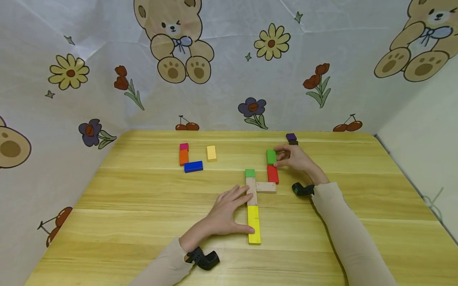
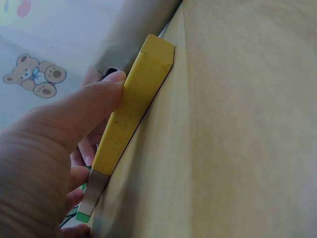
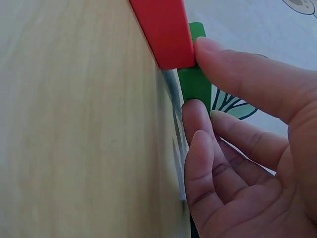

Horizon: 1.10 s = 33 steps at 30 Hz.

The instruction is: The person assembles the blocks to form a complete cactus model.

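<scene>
Right hand [image 1: 295, 159]: thumb and fingers pinch a green block [image 1: 271, 157], far right of centre, taking it from its right side. Left hand [image 1: 226, 214]: fingers extended and spread, thumb resting on a long yellow block [image 1: 253, 224], fingertips touching a pale upright block [image 1: 251, 182].

Red block [image 1: 272, 174]: against the near end of the green block, its own near end by a pale crosswise block [image 1: 266, 187]; whether those two touch cannot be told.

Column between the hands, near to far: yellow block, pale upright block, small green block [image 1: 249, 173], set end to end. The pale crosswise block runs right from the pale upright block.

Far left group: pink block [image 1: 184, 146], touching the far end of an orange block [image 1: 184, 157]; blue block [image 1: 193, 167], lying crosswise at the orange block's near end; cream block [image 1: 211, 153], apart, to their right.

Far right, beyond the right hand: purple block [image 1: 291, 137], with a dark brown block [image 1: 293, 142] on its near side.

Support: wood-grain table [image 1: 143, 222].

Backdrop: white cloth [image 1: 229, 59] printed with bears, flowers and cherries.

Sleeves: beige [image 1: 354, 234], a black device [image 1: 302, 189] at each wrist.
</scene>
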### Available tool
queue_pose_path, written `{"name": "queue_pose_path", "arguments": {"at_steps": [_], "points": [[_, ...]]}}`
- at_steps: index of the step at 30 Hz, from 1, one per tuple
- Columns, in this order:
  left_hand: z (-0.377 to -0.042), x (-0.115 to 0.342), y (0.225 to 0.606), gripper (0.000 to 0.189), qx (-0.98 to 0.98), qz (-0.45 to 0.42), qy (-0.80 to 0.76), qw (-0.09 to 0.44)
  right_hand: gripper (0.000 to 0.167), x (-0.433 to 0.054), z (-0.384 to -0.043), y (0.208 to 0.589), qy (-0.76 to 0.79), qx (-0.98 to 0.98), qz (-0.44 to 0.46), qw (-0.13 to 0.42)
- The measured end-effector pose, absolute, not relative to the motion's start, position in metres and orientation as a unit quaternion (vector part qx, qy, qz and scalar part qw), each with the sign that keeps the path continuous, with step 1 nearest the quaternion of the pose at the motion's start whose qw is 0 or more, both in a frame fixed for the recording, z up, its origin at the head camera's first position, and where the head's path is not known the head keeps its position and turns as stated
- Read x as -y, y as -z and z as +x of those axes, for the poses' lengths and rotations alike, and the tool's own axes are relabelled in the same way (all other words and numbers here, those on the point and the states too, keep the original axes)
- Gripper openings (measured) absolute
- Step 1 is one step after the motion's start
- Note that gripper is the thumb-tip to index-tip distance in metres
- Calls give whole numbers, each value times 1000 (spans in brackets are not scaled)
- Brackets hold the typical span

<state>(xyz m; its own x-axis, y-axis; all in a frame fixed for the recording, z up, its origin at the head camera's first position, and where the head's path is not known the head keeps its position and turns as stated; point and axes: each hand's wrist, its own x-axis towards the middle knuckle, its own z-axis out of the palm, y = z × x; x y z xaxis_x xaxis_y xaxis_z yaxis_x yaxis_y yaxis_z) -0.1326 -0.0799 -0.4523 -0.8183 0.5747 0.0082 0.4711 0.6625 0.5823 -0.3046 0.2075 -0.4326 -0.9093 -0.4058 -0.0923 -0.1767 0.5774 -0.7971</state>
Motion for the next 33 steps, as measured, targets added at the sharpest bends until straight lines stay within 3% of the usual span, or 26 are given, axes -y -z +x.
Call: {"name": "queue_pose_path", "arguments": {"at_steps": [12, 33], "points": [[-132, 80, 454, 97, -907, 293, -291, 86, 62, -208, -302, 433, 448, -861, -179, 160], [-131, 80, 453, 96, -905, 293, -297, 79, 63, -207, -302, 434, 437, -868, -175, 156]]}}
